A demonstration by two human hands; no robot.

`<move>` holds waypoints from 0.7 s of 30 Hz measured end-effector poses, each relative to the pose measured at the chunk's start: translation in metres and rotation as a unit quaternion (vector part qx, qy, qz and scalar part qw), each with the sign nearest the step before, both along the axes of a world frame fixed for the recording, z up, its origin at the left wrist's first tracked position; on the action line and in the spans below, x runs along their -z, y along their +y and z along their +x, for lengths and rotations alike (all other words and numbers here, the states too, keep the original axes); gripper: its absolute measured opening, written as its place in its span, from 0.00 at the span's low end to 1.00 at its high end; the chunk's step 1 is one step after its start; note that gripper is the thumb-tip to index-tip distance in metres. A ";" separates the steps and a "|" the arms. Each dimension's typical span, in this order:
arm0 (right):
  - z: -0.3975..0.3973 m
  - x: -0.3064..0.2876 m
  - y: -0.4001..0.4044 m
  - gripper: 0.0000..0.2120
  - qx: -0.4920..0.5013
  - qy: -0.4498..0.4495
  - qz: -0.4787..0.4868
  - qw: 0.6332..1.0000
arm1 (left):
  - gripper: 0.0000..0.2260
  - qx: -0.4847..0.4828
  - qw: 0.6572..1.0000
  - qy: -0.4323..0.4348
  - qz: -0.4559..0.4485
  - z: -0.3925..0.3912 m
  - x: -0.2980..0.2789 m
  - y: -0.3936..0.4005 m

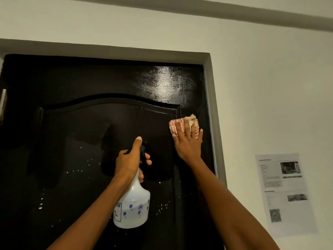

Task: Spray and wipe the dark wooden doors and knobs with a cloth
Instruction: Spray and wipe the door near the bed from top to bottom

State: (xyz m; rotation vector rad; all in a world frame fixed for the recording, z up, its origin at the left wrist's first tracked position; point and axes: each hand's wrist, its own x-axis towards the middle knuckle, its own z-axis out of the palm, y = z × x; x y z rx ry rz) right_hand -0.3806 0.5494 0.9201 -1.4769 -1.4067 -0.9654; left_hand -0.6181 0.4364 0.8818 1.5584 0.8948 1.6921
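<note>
Starting at the left, the dark wooden door (72, 141) fills the view, glossy black, its arched raised panel curving across the middle. Fine droplets speckle the lower panel on both sides of the bottle, so that stretch looks freshly misted and waiting for the cloth.

Moving in, the left hand (130, 159) is wrapped around the neck of the spray bottle (133, 204), thumb lifted up beside the black trigger head, fingers curled round the front. The bottle hangs upright, nozzle facing the door and close to it, which reads as keeping the spray ready for the next patch without putting anything down. Whether a finger is actually squeezing the trigger, I can't tell; the head is dark against a dark door.

Further right, the right hand (188, 139) lies flat with fingers straight and spread, pressing a folded red-and-white checked cloth (175, 124) against the door's right-hand stile, just outside the panel's corner. A flat palm spreads the pressure over the whole pad, sensible for a wide wipe. Above it a bright sheen streaks the upper right of the door.

Then the grey door frame (210, 105), the pale wall, and a printed sheet (286, 192) stuck on it. No knob in view here.
</note>
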 end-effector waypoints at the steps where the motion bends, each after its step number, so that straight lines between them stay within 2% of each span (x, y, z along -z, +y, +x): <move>1: -0.003 -0.023 0.000 0.27 -0.009 0.020 0.001 1.000 | 0.33 0.001 1.000 0.003 0.002 0.004 -0.002 0.000; 4: -0.011 -0.080 -0.002 0.27 -0.027 0.041 0.011 0.999 | 0.34 -0.005 1.000 -0.001 0.011 0.008 -0.015 0.006; 6: -0.013 -0.080 0.003 0.27 -0.031 0.037 0.017 0.999 | 0.34 -0.012 1.000 -0.010 0.012 0.008 -0.021 0.011; 11: -0.002 0.035 0.016 0.28 -0.053 0.010 0.045 0.998 | 0.33 -0.007 1.000 -0.012 -0.006 0.020 -0.016 0.012; 14: 0.007 0.126 0.015 0.29 -0.041 -0.020 0.010 0.999 | 0.33 0.001 0.999 -0.032 -0.031 0.029 -0.007 0.010; 16: 0.015 0.154 0.009 0.28 -0.032 -0.046 -0.023 0.998 | 0.34 0.006 0.999 -0.019 -0.036 0.036 -0.003 0.008; 18: 0.022 0.144 0.001 0.28 -0.031 -0.059 -0.036 0.997 | 0.34 0.010 0.999 -0.013 -0.035 0.044 -0.001 0.005; 21: 0.022 0.085 -0.001 0.27 -0.044 -0.033 -0.022 0.998 | 0.34 0.005 1.000 -0.005 -0.025 0.052 -0.006 -0.001</move>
